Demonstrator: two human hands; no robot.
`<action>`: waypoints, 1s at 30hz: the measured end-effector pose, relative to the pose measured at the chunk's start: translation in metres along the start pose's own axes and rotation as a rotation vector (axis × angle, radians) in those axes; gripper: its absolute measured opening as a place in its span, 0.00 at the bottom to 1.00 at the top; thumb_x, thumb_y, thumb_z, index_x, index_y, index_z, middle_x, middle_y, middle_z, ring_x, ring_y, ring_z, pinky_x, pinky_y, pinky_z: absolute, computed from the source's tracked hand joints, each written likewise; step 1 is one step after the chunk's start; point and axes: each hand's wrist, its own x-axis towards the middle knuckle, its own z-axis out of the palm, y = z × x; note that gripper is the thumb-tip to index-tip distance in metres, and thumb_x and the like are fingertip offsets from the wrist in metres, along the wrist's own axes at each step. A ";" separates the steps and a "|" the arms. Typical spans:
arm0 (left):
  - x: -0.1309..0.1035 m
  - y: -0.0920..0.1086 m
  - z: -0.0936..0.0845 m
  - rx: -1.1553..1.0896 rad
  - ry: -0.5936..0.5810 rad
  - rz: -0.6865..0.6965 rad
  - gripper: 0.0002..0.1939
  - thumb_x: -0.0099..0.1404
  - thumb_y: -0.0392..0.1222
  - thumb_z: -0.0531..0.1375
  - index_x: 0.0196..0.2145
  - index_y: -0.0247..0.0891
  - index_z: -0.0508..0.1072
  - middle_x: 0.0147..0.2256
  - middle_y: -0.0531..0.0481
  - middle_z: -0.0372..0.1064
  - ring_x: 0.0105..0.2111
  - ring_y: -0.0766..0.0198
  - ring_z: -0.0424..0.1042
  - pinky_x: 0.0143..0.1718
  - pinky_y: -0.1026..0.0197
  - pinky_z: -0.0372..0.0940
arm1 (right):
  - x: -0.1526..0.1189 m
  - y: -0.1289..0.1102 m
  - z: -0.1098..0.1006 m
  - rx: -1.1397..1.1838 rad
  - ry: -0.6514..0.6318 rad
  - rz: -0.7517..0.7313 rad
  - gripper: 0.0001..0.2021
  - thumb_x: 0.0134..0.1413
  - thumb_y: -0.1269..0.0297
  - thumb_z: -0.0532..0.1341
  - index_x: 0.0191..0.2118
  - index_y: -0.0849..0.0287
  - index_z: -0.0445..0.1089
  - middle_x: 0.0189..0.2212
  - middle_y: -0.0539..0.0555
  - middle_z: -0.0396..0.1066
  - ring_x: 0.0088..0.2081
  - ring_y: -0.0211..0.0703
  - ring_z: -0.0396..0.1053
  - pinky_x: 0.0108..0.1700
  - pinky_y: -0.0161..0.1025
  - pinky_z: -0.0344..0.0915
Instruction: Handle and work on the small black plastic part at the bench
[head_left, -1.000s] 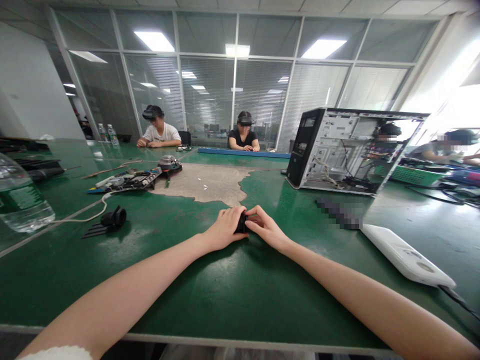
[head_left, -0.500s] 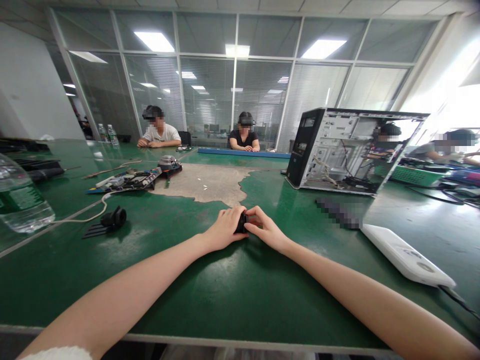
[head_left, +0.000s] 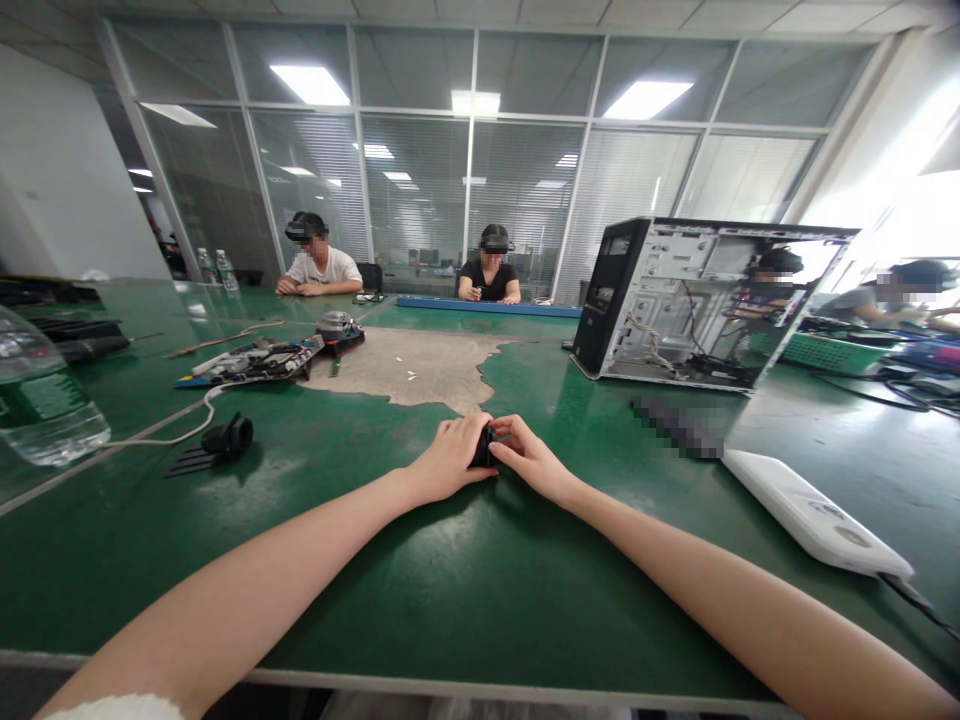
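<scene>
Between my hands, just above the green table (head_left: 465, 580), is a small black part (head_left: 481, 450), mostly covered by fingers, so its kind cannot be made out. My left hand (head_left: 450, 455) is wrapped around it from the left, thumb below and fingers over the top. From the right, my right hand (head_left: 531, 458) pinches the part's near edge with thumb and fingertips. Off to the left lies another black part (head_left: 221, 438) with a round ring and flat prongs.
An opened computer case (head_left: 675, 300) stands at the back right. Nearer are a white power strip (head_left: 817, 510) and a blurred dark item (head_left: 675, 428). Leftward are a circuit board (head_left: 259, 362), a cable (head_left: 161, 440) and a water bottle (head_left: 49, 400). Several people sit around the table.
My hands stay almost still around the black part, with only slight finger movement. Across the table, the person in black has raised one hand a little.
</scene>
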 end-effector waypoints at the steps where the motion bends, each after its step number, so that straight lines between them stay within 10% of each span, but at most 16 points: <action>1: 0.000 0.000 0.000 -0.001 -0.001 -0.002 0.30 0.54 0.47 0.59 0.50 0.40 0.49 0.47 0.43 0.57 0.48 0.53 0.58 0.46 0.49 0.52 | 0.000 -0.001 0.000 0.001 -0.008 -0.001 0.13 0.50 0.62 0.54 0.42 0.56 0.56 0.37 0.52 0.62 0.36 0.37 0.64 0.39 0.38 0.63; 30: 0.000 -0.001 0.002 -0.005 0.009 -0.001 0.30 0.53 0.46 0.60 0.50 0.40 0.49 0.46 0.44 0.57 0.47 0.53 0.59 0.46 0.50 0.53 | -0.002 -0.007 0.000 0.010 -0.017 -0.028 0.12 0.49 0.64 0.55 0.41 0.56 0.56 0.38 0.51 0.60 0.33 0.35 0.64 0.37 0.36 0.63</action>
